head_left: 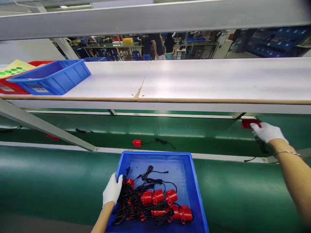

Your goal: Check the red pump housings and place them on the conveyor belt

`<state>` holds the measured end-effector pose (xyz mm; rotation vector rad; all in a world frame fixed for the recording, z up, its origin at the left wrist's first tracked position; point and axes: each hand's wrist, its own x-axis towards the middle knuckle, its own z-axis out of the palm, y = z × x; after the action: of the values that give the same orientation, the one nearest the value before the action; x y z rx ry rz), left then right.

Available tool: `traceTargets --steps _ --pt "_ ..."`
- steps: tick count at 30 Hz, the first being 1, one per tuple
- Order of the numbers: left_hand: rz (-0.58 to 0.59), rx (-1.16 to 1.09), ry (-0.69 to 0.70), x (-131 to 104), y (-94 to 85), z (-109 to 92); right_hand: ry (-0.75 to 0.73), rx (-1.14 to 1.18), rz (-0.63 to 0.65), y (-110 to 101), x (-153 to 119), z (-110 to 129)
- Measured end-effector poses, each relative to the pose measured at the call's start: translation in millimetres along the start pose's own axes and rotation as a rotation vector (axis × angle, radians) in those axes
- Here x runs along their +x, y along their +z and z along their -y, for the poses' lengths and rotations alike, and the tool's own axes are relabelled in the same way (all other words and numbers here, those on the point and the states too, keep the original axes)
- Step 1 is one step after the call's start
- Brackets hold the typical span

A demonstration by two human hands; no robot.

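Two hands, white-gloved. Right hand [267,132]: arm stretched far out to the right, fingers closed on one red housing [246,123], held by its near end above the recessed green belt [209,137]; how firmly is blurred. Black cable [262,146] hanging below that glove; metal bangle [290,152] at the wrist. Left hand [112,191]: closed over the left rim of a blue tray [185,170], thumb to the inner side.

Contents of tray: several red cup-shaped housings, mostly in the lower half, among black cables in coiled bundles, thickest at left; upper right floor bare. Tray set over the near green surface [233,194].

On the recessed belt, beyond a white rail [213,157]: one red socket [137,142] with black lead [160,141], lying past the tray; farther left, one black cable bundle [84,131] and one red piece [52,137], partly behind a slanting grey strut [48,124].

Above: one white shelf [194,79], tan-edged, chipped at its joint; at its left end, one blue bin [65,77] tilted against a red bin [14,88], with a yellow green-dotted sheet [17,67].

Background: people in dark shirts, blue stools.
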<state>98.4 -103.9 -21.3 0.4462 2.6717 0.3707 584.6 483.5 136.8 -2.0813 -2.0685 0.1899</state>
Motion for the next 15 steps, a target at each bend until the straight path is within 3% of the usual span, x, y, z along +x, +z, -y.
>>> traceTargets --steps 4,9,12,15 --pt "-0.009 0.044 -0.043 0 -1.8 -3 0.065 -0.053 0.212 86 4 10" --pt "-0.031 0.072 -0.079 -4 -0.4 -6 0.162 -0.118 0.431 186 -35 21" --pt "-0.032 0.093 -0.08 -7 -0.7 -8 0.206 -0.166 0.494 211 -52 25" --pt "-0.03 0.107 -0.066 -9 -1.2 -9 0.199 -0.184 0.498 207 -56 33"
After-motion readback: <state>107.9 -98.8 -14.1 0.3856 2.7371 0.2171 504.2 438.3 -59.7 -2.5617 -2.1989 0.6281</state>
